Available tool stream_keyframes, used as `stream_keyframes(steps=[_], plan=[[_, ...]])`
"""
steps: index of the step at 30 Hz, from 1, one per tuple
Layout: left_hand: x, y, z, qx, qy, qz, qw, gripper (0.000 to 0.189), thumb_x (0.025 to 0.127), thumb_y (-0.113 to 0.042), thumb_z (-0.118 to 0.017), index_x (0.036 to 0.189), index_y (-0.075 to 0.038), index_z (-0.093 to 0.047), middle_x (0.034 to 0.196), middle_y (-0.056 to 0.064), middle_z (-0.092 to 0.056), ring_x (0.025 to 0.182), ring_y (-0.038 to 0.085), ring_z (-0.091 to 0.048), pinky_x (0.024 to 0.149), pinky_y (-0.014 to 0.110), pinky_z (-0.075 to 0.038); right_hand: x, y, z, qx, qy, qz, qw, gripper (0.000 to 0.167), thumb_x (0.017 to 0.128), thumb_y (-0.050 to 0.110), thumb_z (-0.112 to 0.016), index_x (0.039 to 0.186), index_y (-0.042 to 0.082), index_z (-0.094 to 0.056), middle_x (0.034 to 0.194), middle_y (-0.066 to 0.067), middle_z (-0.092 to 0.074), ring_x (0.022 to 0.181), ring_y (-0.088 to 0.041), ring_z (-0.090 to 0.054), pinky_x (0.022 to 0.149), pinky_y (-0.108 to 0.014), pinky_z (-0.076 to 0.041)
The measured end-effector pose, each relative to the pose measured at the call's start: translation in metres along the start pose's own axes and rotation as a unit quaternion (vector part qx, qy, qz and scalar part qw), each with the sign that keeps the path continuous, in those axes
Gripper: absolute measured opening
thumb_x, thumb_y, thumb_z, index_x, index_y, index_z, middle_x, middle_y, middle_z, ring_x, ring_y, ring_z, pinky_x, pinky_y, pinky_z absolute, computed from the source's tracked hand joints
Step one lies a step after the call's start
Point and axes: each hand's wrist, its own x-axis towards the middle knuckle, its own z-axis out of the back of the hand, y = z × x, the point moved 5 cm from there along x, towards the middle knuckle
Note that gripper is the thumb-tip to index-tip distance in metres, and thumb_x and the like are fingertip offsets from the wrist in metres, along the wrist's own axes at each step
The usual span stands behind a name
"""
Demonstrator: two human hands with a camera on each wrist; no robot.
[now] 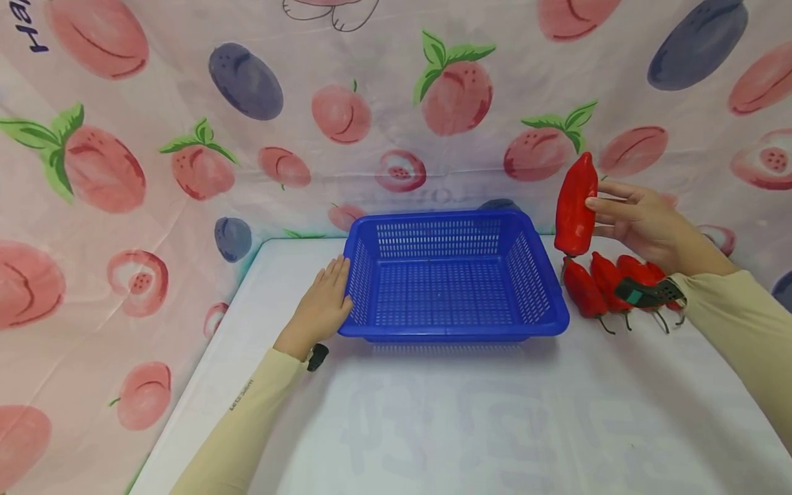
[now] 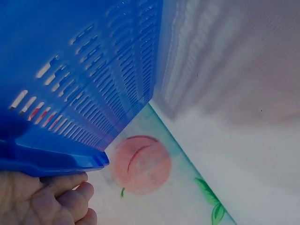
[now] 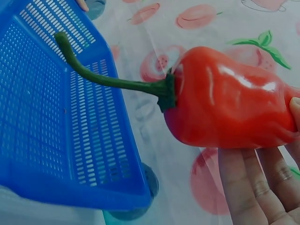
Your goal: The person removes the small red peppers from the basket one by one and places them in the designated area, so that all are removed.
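Observation:
My right hand [image 1: 646, 223] pinches a long red pepper [image 1: 577, 206] between thumb and fingers, lifted above the table to the right of the basket. The pepper stands nearly upright in the head view, tip up. Its curved green stem [image 3: 112, 82] shows in the right wrist view, pointing toward the basket. A blue slotted basket [image 1: 454, 333] sits on the table with nothing inside. Against its left rim my left hand [image 1: 318, 299] lies with straight fingers; the left wrist view has those fingers [image 2: 70, 185] touching the rim from outside.
Several more red peppers [image 1: 584, 289] lie in a row right of the basket, partly under my right wrist. The white table [image 1: 458, 419] meets a fruit-printed cloth [image 1: 346, 55] behind and at the left.

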Motion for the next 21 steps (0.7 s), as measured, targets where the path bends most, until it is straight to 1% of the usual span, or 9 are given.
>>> stream_keyframes(steps=[3,5,8,10,12,14,21], plan=[[0.0,0.0,0.0,0.003,0.001,-0.001,1.0,0.067,0.092,-0.019,-0.039,0.148,0.005,-0.012,0.156,0.022,-0.013,0.146,0.034,-0.01,0.12,0.046,-0.01,-0.003,-0.001,0.007,0.005,-0.006,-0.003,1.0,0.052,0.093,0.017,-0.055,0.142,0.027,-0.042,0.103,0.014,-0.066,0.087,-0.006,-0.067,0.069,-0.024,-0.058],[0.0,-0.001,0.001,0.003,-0.001,-0.002,1.0,0.067,0.092,-0.019,-0.039,0.148,0.005,-0.012,0.156,0.022,-0.014,0.146,0.034,-0.011,0.12,0.046,-0.011,-0.006,-0.002,0.011,0.008,-0.008,-0.003,0.9999,0.049,0.093,0.016,-0.055,0.139,0.029,-0.045,0.103,0.014,-0.066,0.087,-0.006,-0.067,0.069,-0.024,-0.058],[0.0,-0.002,0.001,0.0,-0.003,-0.003,1.0,0.066,0.092,-0.019,-0.04,0.148,0.005,-0.013,0.156,0.021,-0.014,0.146,0.034,-0.012,0.12,0.046,-0.012,-0.009,-0.002,0.016,0.013,-0.007,-0.005,0.9999,0.038,0.094,0.016,-0.054,0.127,0.033,-0.056,0.103,0.014,-0.066,0.087,-0.007,-0.067,0.069,-0.024,-0.058],[0.0,-0.003,0.002,-0.001,-0.003,-0.003,1.0,0.067,0.092,-0.019,-0.04,0.148,0.005,-0.013,0.156,0.022,-0.015,0.146,0.034,-0.012,0.12,0.046,-0.011,-0.011,-0.003,0.02,0.025,-0.005,-0.005,0.9997,0.031,0.094,0.014,-0.053,0.117,0.032,-0.062,0.103,0.013,-0.066,0.087,-0.008,-0.067,0.069,-0.025,-0.058],[0.0,-0.003,0.001,-0.002,-0.003,-0.003,1.0,0.067,0.092,-0.019,-0.04,0.148,0.005,-0.013,0.156,0.022,-0.015,0.146,0.034,-0.011,0.12,0.046,-0.011,-0.013,-0.003,0.024,0.033,-0.004,-0.005,0.9994,0.029,0.094,0.013,-0.053,0.112,0.032,-0.064,0.102,0.012,-0.067,0.087,-0.009,-0.067,0.069,-0.025,-0.058],[0.0,-0.003,0.0,-0.001,-0.002,-0.004,1.0,0.067,0.092,-0.019,-0.04,0.148,0.005,-0.013,0.156,0.022,-0.015,0.146,0.034,-0.011,0.12,0.046,-0.011,-0.014,-0.003,0.028,0.041,-0.006,-0.006,0.9991,0.028,0.094,0.013,-0.053,0.11,0.032,-0.066,0.102,0.011,-0.068,0.086,-0.01,-0.068,0.068,-0.026,-0.058],[0.0,-0.002,-0.001,-0.007,0.0,-0.003,1.0,0.066,0.092,-0.018,-0.039,0.148,0.005,-0.012,0.157,0.021,-0.012,0.146,0.034,-0.01,0.12,0.046,-0.011,-0.019,-0.004,0.044,0.023,-0.023,0.001,0.9995,0.028,0.094,0.015,-0.053,0.112,0.031,-0.066,0.101,0.012,-0.067,0.085,-0.008,-0.067,0.067,-0.025,-0.058]])
